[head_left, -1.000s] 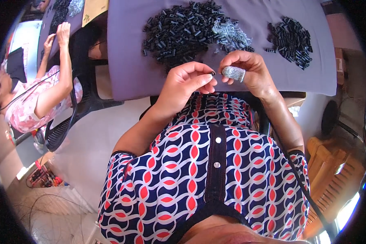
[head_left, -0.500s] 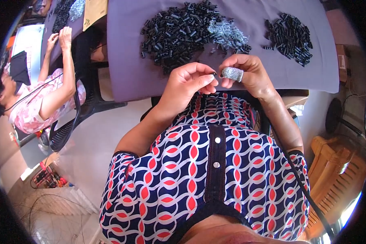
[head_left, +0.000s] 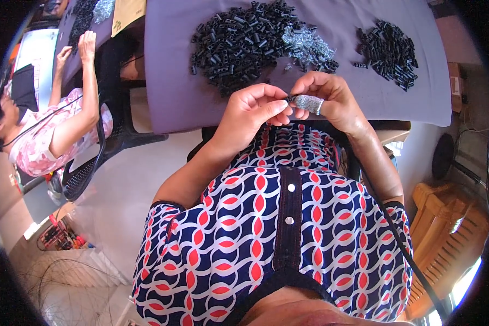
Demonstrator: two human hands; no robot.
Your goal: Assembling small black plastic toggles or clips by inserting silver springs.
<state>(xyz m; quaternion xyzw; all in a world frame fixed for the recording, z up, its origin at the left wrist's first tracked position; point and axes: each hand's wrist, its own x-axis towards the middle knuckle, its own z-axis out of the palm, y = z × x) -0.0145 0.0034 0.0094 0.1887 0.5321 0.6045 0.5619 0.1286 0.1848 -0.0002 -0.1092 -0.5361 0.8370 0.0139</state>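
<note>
The left hand point(head_left: 252, 108) pinches a small black piece point(head_left: 290, 100) above the smooth cloth surface point(head_left: 171, 81). The right hand point(head_left: 334, 103) curls close beside it, a nubbly grey sleeve point(head_left: 309, 104) over one digit; its grip I can't tell. Beyond, stubby black tubes point(head_left: 239, 46) heap against glassy bits point(head_left: 311, 46).
</note>
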